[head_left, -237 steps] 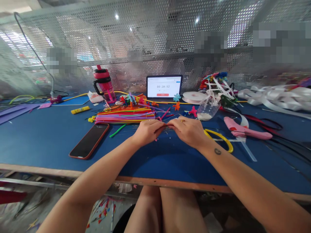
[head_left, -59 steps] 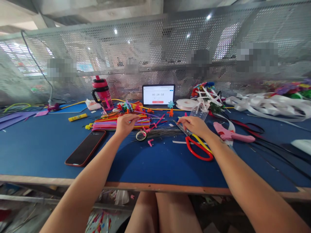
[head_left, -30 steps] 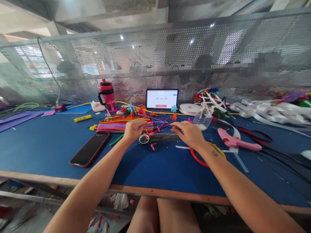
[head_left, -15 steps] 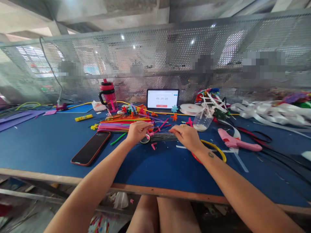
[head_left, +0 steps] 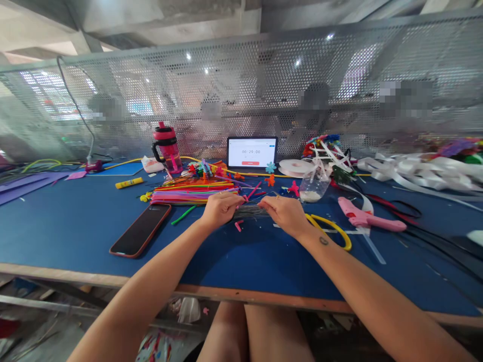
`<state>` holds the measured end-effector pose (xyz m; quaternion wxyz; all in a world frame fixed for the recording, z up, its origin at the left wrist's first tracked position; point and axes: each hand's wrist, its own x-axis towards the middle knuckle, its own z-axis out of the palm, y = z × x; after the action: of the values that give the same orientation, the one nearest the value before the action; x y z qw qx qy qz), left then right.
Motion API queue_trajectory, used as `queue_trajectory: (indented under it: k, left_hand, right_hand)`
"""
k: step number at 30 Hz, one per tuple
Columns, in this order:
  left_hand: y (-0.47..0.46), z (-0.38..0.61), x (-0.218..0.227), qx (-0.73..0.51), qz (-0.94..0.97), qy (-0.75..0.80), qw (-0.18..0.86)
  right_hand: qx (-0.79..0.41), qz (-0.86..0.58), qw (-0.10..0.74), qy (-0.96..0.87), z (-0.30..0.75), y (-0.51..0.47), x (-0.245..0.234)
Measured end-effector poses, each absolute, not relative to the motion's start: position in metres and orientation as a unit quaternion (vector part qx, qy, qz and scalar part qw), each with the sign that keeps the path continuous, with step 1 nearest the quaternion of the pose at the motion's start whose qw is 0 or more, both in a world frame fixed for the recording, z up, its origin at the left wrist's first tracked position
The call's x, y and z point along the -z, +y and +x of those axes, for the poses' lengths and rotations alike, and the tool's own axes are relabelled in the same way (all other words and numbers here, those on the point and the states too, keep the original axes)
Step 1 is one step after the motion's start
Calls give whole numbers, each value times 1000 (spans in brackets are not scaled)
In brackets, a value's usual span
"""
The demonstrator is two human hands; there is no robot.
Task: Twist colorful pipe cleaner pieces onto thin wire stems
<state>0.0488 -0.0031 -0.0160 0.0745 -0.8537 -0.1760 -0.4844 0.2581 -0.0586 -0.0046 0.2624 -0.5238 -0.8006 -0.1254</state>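
Note:
My left hand is closed in a pinch above the table, just in front of a bundle of coloured pipe cleaners. Opposite it, my right hand is pinched as well, its fingertips turned toward the left ones with a small gap between. Whatever thin piece the fingertips hold is too small to make out. Under and between the hands lies a bundle of thin grey wires. A short pink piece rests on the blue table just in front of the wires.
On the left lie a phone and a yellow tube; a bottle stands behind. A tablet showing a timer is at the back. To the right are yellow loops, a pink glue gun and white ribbon.
Both hands have come slightly closer together. My left hand has shifted a little to the right, now covering the scissors-like ring that showed beside it.

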Motion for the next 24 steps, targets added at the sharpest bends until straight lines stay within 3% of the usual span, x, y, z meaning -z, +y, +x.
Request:
queue_trajectory:
  k: [24]
  left_hand:
    - [-15, 61, 15, 493, -848, -180, 74]
  right_hand:
    - [211, -492, 263, -803, 250, -63, 6]
